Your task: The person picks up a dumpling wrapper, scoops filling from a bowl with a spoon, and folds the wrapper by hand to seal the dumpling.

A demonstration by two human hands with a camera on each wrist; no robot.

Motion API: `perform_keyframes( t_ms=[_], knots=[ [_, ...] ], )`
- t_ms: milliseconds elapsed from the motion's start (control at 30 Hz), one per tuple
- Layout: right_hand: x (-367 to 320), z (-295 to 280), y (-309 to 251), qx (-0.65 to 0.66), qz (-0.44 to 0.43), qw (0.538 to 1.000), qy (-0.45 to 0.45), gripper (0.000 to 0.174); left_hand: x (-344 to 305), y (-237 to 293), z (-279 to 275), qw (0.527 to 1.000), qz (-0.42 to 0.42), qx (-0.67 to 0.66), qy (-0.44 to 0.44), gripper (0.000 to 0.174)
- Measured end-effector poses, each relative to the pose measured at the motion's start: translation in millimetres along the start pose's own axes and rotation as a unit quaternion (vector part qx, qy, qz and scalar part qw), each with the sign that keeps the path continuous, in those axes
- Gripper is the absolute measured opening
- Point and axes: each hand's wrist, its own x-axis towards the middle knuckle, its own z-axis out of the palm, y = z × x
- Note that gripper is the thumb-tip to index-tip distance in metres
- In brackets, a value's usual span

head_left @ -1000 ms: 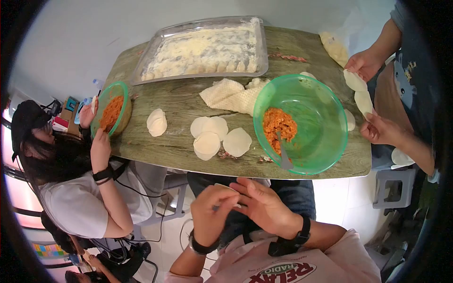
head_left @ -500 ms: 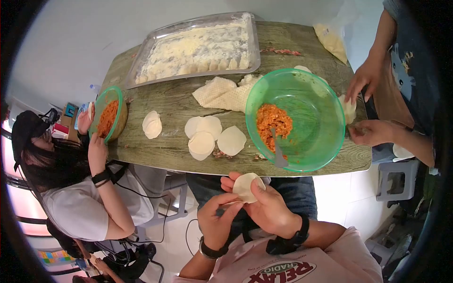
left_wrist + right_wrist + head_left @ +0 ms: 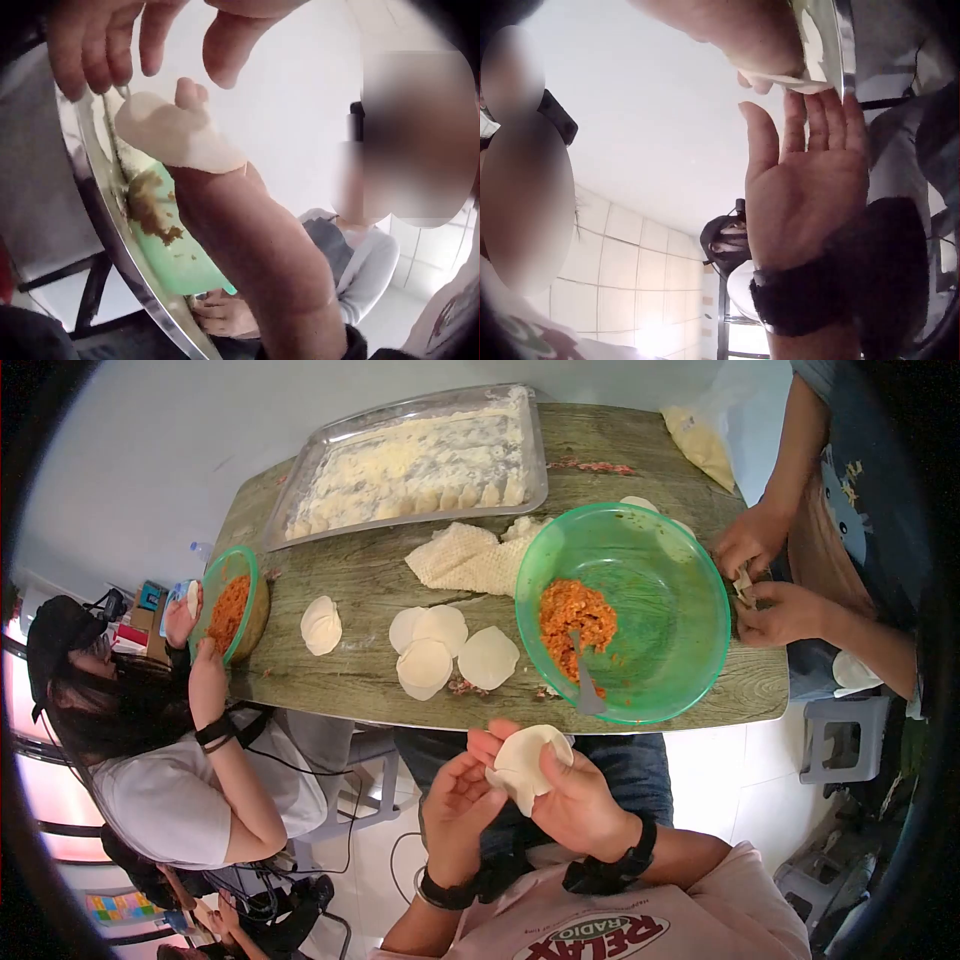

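In the head view, my right hand [image 3: 578, 805] holds a round dough wrapper [image 3: 531, 760], its thumb lying over the wrapper and its fingers behind. The left wrist view shows the same wrapper [image 3: 169, 135] sagging over the fingers, with two fingertips poking up past its edge. My left hand [image 3: 458, 810] is beside it, fingers apart and pinching nothing. In the right wrist view the left hand's palm [image 3: 802, 187] is turned up, fingertips right at the wrapper's edge. Ahead on the table is a large green bowl [image 3: 665, 630] with orange-red filling [image 3: 572, 618] and a spoon [image 3: 588, 690].
Several wrappers [image 3: 488, 658] lie left of the bowl, and a small stack [image 3: 321, 626] farther left. Behind are a cream cloth [image 3: 462, 560] and a floured tray [image 3: 540, 465] holding dumplings. One person sits left at another filling bowl [image 3: 262, 615]; another person's hands [image 3: 775, 615] work at right.
The wrapper, mostly hidden between my hands at first, has come into view on my right hand. My left fingers have let go of its edge. The person at right has lowered their wrappers.
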Motion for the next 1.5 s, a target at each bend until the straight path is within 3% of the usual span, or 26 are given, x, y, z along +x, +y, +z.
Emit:
perform_keyframes(
  t_ms=[167, 267, 333, 567, 633, 667, 733, 833, 967, 1033, 1133, 1267, 1467, 1500],
  knots=[
    [-4, 4, -3, -0.044, -0.006, 0.999, 0.014, 0.059, -1, -1, -7, 0.997, -0.048, 0.055, 0.011, 0.029],
    [-3, -3, 3, -0.095, -0.048, 0.994, 0.037, 0.05, 0, 1, -8, 0.991, 0.018, 0.132, 0.026, 0.022],
    [-5, -5, 2, -0.102, -0.022, 0.992, 0.065, 0.045, 3, 11, -4, 0.927, 0.193, 0.323, 0.011, 0.018],
    [-6, -3, 3, -0.114, -0.002, 0.985, 0.133, 0.033, 5, 19, 4, 0.92, 0.164, 0.355, -0.002, 0.016],
    [-7, -2, 0, -0.098, 0.018, 0.983, 0.154, 0.032, 5, 19, 5, 0.863, 0.253, 0.437, -0.012, 0.018],
    [-7, -2, -1, -0.081, 0.038, 0.981, 0.175, 0.032, 5, 20, 6, 0.864, 0.252, 0.436, -0.013, 0.018],
    [-7, -3, -3, -0.059, 0.052, 0.98, 0.181, 0.031, 4, 23, 4, 0.793, 0.339, 0.502, -0.061, 0.015],
    [-7, -2, -6, -0.03, 0.071, 0.979, 0.188, 0.031, 5, 22, -2, 0.775, 0.377, 0.496, -0.107, 0.016],
    [-6, -4, -8, -0.014, 0.081, 0.98, 0.18, 0.03, 4, 25, -3, 0.804, 0.339, 0.471, -0.13, 0.023],
    [-7, -4, -9, -0.009, 0.08, 0.979, 0.186, 0.03, 1, 26, 0, 0.887, 0.243, 0.389, -0.054, 0.022],
    [-8, -6, -9, -0.001, 0.08, 0.978, 0.194, 0.029, -4, 26, 0, 0.921, 0.203, 0.333, -0.013, 0.019],
    [-11, -10, -10, 0.016, 0.083, 0.978, 0.193, 0.029, -10, 30, 1, 0.916, 0.213, 0.341, 0.0, 0.018],
    [-25, -11, -20, 0.0, 0.098, 0.98, 0.173, 0.037, -16, 36, 22, 0.946, 0.213, 0.24, -0.054, 0.016],
    [-30, -13, -23, -0.002, 0.09, 0.98, 0.18, 0.037, -15, 38, 29, 0.924, 0.207, 0.311, -0.078, 0.018]
  ],
)
